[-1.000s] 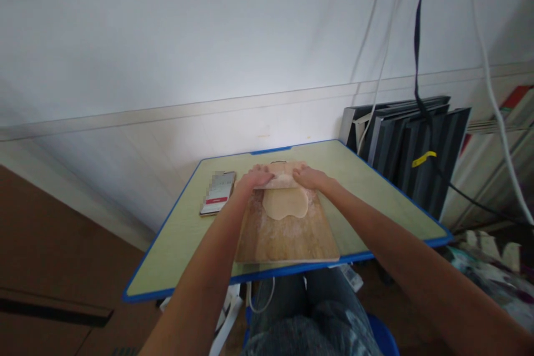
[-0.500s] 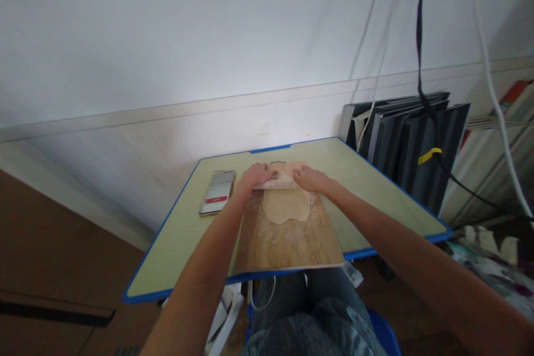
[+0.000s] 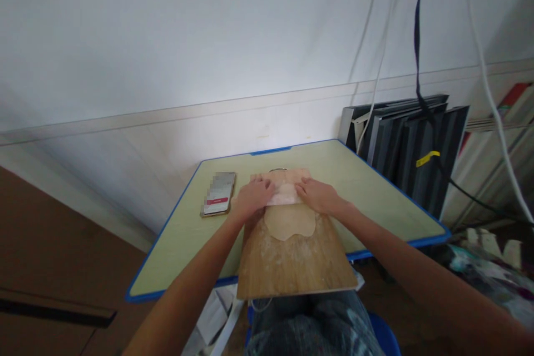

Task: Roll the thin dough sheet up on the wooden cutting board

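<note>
A flat, pale sheet of dough [image 3: 291,223] lies on a flour-dusted wooden board [image 3: 292,275]. Across its far part runs a floury, roll-shaped band [image 3: 286,194], which looks like dough wrapped round a rolling pin. A light tip, apparently the rolling pin's end, shows beside my left wrist. My left hand [image 3: 256,193] is curled over the left part of this roll, fingers pointing away from me. On the right part, my right hand [image 3: 317,194] grips likewise, fingers bent down on it. Most of the rolling pin is hidden by dough and hands.
The board's near end juts past the blue edge of the pale green table [image 3: 179,256]. A phone [image 3: 219,193] lies left of the board. Dark panels [image 3: 409,144] lean on the wall at right, with cables [image 3: 418,39] hanging in front.
The board has slid toward me, its near end now farther over the table edge. Both hands and the roll have come nearer with it.
</note>
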Motion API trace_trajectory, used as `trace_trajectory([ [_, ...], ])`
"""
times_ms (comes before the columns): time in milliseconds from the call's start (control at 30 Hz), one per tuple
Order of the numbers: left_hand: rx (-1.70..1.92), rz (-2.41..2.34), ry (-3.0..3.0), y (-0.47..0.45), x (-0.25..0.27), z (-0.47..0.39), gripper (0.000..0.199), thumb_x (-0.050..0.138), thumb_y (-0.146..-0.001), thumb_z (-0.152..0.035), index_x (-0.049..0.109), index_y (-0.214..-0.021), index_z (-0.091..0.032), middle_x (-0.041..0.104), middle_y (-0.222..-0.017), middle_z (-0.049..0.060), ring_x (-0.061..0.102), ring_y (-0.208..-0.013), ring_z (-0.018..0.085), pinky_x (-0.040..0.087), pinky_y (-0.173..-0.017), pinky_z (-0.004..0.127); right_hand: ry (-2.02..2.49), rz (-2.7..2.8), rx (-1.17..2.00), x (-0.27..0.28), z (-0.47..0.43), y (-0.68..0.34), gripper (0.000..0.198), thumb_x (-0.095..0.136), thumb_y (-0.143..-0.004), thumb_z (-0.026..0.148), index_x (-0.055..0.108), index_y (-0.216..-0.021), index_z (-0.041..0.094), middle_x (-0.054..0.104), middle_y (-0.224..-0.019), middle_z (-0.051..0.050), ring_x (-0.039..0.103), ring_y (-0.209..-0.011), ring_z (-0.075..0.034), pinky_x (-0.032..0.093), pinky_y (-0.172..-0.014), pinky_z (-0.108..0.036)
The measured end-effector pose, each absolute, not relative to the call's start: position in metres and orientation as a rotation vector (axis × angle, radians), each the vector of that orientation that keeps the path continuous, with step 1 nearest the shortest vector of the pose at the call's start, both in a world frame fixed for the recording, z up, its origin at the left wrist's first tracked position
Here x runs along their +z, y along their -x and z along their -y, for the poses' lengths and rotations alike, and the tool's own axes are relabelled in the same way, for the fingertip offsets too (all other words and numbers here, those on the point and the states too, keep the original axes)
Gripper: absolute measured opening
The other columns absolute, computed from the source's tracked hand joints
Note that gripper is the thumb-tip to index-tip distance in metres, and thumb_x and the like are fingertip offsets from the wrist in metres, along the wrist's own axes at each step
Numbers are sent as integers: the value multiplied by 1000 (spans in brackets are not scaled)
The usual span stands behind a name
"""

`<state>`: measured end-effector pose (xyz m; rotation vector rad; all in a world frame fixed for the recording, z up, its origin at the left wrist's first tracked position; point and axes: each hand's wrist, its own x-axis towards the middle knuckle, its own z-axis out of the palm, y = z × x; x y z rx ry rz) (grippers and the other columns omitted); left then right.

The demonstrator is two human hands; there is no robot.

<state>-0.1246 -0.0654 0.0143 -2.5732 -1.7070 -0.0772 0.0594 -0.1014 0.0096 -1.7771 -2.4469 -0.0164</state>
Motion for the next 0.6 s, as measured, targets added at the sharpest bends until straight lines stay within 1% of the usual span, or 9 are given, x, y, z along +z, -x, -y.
trace_trajectory([
  [67,-118,1705,2522,125,14,85,31,50,-86,-37,54,-108,-16,56,-114,8,54,-103,21,43,-88,46,1772,2414,-30,10,120,-57,46,18,-95,31,60,-106,16,59,-117,-11,56,-105,-20,42,-83,-30],
  [133,-160,1702,2489,126,12,107,30,41,-90,-35,55,-107,-16,59,-111,8,54,-104,21,38,-93,49,1754,2379,-67,7,140,-54,44,20,-95,32,56,-115,16,57,-121,-11,54,-108,-20,41,-87,-31],
  [200,-195,1691,2477,129,9,127,34,30,-93,-32,55,-109,-16,61,-110,9,54,-106,22,34,-97,47,1727,2344,-114,2,159,-53,42,26,-94,34,52,-121,14,56,-123,-12,53,-110,-22,38,-92,-32],
  [300,-221,1670,2482,134,7,147,40,28,-92,-34,50,-118,-13,56,-120,13,49,-114,23,29,-101,42,1672,2309,-181,-6,174,-52,45,33,-92,37,48,-126,11,52,-128,-12,49,-115,-23,34,-98,-35],
  [400,-214,1672,2508,135,8,145,41,28,-92,-36,47,-122,-15,56,-123,11,48,-116,22,32,-100,39,1629,2322,-227,-8,169,-53,47,31,-93,38,47,-128,11,47,-133,-13,42,-122,-23,29,-102,-38],
  [500,-209,1707,2528,132,11,123,38,28,-93,-35,49,-119,-17,58,-117,8,53,-108,20,40,-92,39,1669,2364,-143,-2,146,-55,46,26,-94,37,50,-125,13,51,-129,-13,44,-120,-24,33,-99,-39],
  [533,-208,1729,2528,130,12,114,36,30,-93,-35,50,-117,-17,58,-115,9,55,-104,20,42,-89,40,1691,2372,-104,0,136,-55,46,25,-94,37,52,-123,13,52,-128,-14,44,-120,-24,34,-98,-38],
  [600,-197,1768,2538,128,14,95,33,42,-89,-38,53,-111,-16,58,-112,8,57,-98,19,46,-84,42,1707,2387,-52,3,114,-57,45,25,-94,35,54,-120,12,54,-126,-14,45,-119,-24,35,-96,-37],
])
